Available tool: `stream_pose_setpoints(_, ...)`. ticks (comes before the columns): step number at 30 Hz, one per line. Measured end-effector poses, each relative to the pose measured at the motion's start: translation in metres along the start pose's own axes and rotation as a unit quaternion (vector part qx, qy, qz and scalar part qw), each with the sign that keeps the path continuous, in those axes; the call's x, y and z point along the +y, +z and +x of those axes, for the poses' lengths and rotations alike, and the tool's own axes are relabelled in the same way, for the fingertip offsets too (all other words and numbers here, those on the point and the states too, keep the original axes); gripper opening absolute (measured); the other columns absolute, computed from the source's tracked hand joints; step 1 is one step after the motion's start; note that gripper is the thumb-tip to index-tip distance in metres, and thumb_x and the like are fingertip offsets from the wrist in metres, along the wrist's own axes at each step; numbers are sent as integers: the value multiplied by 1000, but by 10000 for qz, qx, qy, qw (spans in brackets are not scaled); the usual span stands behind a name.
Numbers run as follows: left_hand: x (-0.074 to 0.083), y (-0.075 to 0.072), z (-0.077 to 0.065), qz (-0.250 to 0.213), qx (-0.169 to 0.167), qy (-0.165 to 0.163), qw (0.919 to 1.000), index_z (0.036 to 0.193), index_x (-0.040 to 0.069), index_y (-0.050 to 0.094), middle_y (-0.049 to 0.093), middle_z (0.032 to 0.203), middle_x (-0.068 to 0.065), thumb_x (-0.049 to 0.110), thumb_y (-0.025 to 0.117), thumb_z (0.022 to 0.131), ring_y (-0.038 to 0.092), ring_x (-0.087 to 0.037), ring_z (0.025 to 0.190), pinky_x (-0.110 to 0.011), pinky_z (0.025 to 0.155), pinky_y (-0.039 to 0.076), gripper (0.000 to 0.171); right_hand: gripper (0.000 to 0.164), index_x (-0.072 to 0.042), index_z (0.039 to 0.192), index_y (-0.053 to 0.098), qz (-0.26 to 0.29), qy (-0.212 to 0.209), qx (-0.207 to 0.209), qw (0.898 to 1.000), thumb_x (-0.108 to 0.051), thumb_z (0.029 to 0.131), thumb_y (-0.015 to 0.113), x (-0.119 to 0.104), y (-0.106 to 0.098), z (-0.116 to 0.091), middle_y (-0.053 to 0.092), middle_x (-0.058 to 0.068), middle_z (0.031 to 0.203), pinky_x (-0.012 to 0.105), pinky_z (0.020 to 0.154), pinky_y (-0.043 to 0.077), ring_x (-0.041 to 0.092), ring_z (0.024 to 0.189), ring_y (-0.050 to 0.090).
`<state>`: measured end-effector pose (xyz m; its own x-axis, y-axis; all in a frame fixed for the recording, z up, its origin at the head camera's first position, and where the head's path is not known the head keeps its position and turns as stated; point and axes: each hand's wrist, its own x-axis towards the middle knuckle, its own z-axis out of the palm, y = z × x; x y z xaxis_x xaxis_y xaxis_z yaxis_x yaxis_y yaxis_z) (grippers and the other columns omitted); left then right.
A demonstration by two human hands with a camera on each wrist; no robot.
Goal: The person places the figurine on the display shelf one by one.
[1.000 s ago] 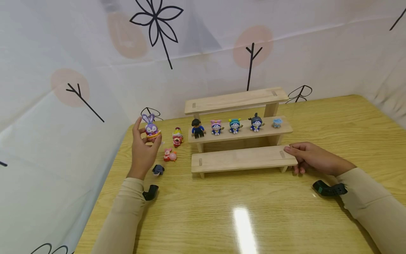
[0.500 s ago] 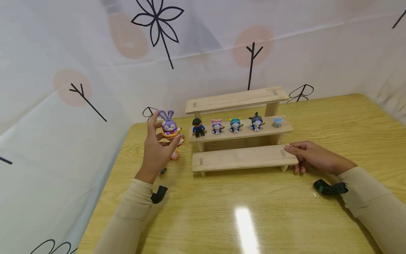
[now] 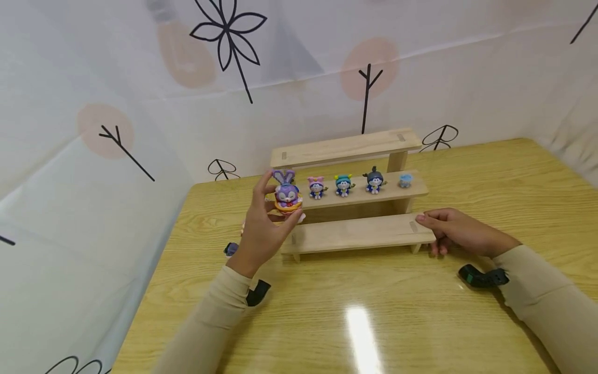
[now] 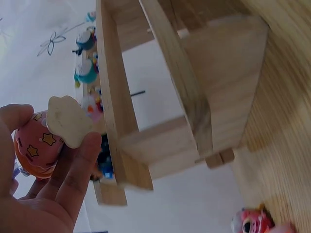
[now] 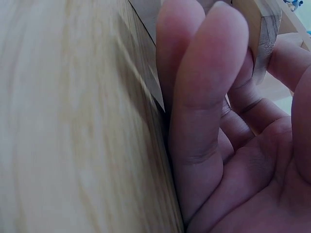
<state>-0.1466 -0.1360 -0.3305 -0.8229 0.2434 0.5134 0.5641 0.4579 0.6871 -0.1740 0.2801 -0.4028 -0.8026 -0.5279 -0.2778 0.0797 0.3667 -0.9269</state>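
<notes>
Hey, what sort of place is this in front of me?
Probably an indoor tabletop display or play corner: a wood-grain table backed by a patterned white sheet, and a three-tier wooden stand with small toy figures on its middle tier.

The right hand (image 5: 233,150) is seen close up, two of its fingers pointed upward nearest the lens and the others partly hidden behind them. Along the left side of the hand, the grained wooden table (image 5: 73,121) is shown, blurred and softly shadowed near the fingers. At the upper right of the hand, the end of a wooden shelf (image 5: 266,34) is gripped by the farther fingers, and beyond the hand a small blue object (image 5: 293,4) is cut off by the corner, too little of it being shown.
</notes>
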Motion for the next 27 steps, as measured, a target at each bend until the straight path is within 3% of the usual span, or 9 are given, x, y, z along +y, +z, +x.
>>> stream_pose_setpoints(6, 8, 22, 0, -317, -377, -63, 9988, 160, 28, 10, 45, 135, -18, 14, 76, 89, 70, -26, 100, -24, 77, 61, 98, 50, 7, 128, 52, -52, 4, 12, 10000, -36, 111, 33, 1, 0, 1, 71, 13, 82, 34, 56, 57, 19, 64, 67)
stream_pose_setpoints(13, 12, 46, 0, -100, -496, 235, 9984, 158, 20, 18, 51, 131, -18, 14, 78, 88, 70, -19, 87, -25, 74, 61, 92, 49, 7, 129, 52, -12, -90, -67, 9999, -35, 111, 33, 3, -1, 1, 71, 14, 84, 34, 56, 57, 19, 64, 67)
stream_pose_setpoints(17, 15, 57, 1, 56, -534, 336, 9980, 158, 19, 20, 54, 128, -16, 17, 78, 88, 69, -18, 88, -20, 73, 59, 91, 47, 5, 127, 53, -6, -111, -86, 9999, -34, 111, 33, 2, 0, 2, 71, 13, 84, 34, 56, 57, 19, 64, 67)
stream_pose_setpoints(27, 32, 91, 15, 75, -1004, 118, 9948, 159, 21, 16, 51, 138, -14, 25, 74, 92, 65, -12, 97, -17, 75, 57, 89, 52, 8, 133, 47, 79, -9, -14, 10000, -36, 111, 32, 2, 0, 3, 72, 15, 88, 35, 56, 57, 20, 65, 68)
